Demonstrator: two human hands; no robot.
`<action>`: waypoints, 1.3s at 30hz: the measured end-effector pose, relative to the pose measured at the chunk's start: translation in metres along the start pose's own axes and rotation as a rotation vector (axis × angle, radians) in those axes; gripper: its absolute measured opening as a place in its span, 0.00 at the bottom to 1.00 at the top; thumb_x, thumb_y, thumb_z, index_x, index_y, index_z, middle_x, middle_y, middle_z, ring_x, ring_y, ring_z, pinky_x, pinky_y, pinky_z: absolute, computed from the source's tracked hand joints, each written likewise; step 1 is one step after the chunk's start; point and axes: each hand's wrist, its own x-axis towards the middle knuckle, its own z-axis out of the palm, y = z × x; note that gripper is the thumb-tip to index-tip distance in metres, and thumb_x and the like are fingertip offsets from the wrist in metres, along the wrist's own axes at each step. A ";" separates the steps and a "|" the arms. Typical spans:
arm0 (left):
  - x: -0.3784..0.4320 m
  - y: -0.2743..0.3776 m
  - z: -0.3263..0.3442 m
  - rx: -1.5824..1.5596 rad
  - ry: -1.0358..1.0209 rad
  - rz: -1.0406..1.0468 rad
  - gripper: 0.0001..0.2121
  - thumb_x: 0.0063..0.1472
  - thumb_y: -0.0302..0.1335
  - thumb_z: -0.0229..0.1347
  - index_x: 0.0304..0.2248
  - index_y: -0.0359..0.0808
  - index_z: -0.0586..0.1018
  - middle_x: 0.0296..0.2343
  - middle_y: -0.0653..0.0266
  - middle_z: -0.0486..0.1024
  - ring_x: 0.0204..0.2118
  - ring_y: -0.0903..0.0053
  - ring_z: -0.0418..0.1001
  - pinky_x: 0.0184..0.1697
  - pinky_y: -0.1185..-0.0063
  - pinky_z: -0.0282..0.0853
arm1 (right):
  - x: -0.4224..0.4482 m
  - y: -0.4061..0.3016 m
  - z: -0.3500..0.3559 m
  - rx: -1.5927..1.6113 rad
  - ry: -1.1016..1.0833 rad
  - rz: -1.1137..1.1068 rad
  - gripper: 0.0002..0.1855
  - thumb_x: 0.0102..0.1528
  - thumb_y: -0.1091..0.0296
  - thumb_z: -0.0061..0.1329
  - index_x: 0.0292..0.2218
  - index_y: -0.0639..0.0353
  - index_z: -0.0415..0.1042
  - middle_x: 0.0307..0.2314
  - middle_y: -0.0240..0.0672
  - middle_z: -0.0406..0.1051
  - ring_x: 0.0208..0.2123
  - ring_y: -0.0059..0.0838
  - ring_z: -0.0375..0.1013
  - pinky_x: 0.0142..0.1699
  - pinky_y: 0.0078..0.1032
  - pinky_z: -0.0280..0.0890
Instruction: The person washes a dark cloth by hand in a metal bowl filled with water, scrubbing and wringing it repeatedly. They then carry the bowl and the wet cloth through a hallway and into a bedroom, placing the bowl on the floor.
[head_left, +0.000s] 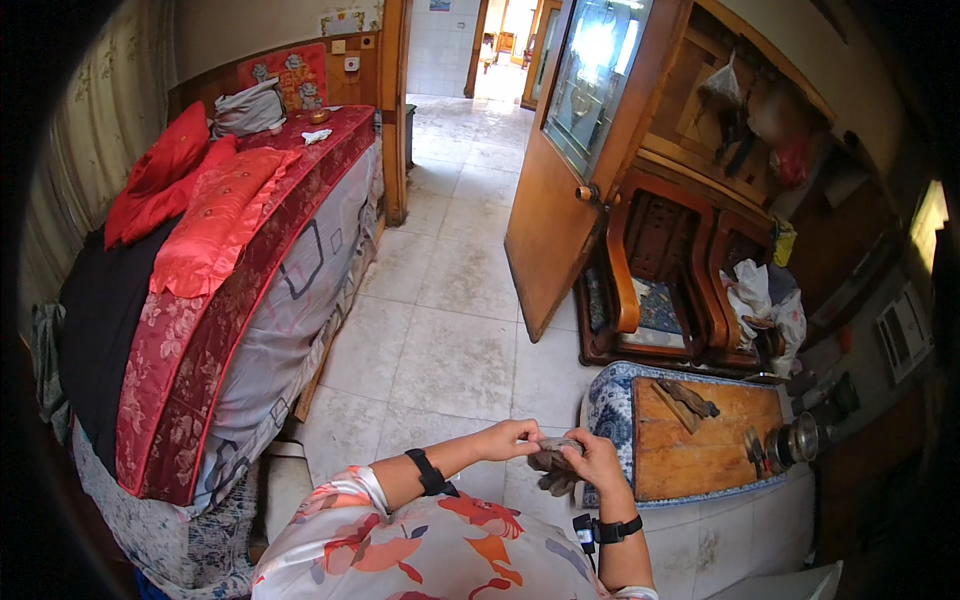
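A soiled grey-brown work glove (556, 466) is between my hands, its fingers hanging down in front of my body. My left hand (513, 440) pinches the edge of its cuff from the left. On the other side, my right hand (601, 459) grips the same glove between thumb and fingers. To the right stands a low table with a wooden board top (675, 465) and a blue patterned cloth border (611, 397). A dark crumpled item (688, 397), possibly another glove, lies there beside a thin wooden strip (675, 409).
A bed with a dark red mattress (172, 375) and red pillows (217, 217) runs along the left. Ahead, a wooden door (559, 225) stands ajar over the tiled floor (457, 337). Carved wooden chairs (626, 277) and metal pots (784, 442) are on the right.
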 end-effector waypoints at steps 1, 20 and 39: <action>-0.001 -0.003 0.001 -0.099 0.057 0.017 0.07 0.51 0.24 0.51 0.25 0.34 0.63 0.29 0.62 0.70 0.33 0.83 0.65 0.38 0.82 0.61 | -0.003 0.002 -0.002 -0.049 -0.015 0.024 0.14 0.42 0.60 0.48 0.31 0.56 0.68 0.22 0.44 0.69 0.24 0.42 0.69 0.30 0.29 0.64; -0.014 0.015 0.023 -0.272 -0.171 -0.087 0.02 0.56 0.24 0.44 0.29 0.37 0.64 0.37 0.66 0.65 0.35 0.85 0.59 0.38 0.84 0.58 | -0.007 0.086 0.035 0.391 0.186 0.285 0.13 0.46 0.73 0.38 0.35 0.62 0.67 0.24 0.41 0.69 0.29 0.35 0.69 0.36 0.26 0.62; -0.040 -0.025 -0.034 -0.208 0.324 -0.328 0.07 0.55 0.28 0.46 0.31 0.33 0.69 0.26 0.66 0.69 0.31 0.83 0.66 0.35 0.83 0.61 | 0.016 0.008 0.017 1.531 -0.246 0.224 0.23 0.51 0.61 0.34 0.45 0.68 0.58 0.41 0.44 0.62 0.42 0.33 0.64 0.47 0.27 0.60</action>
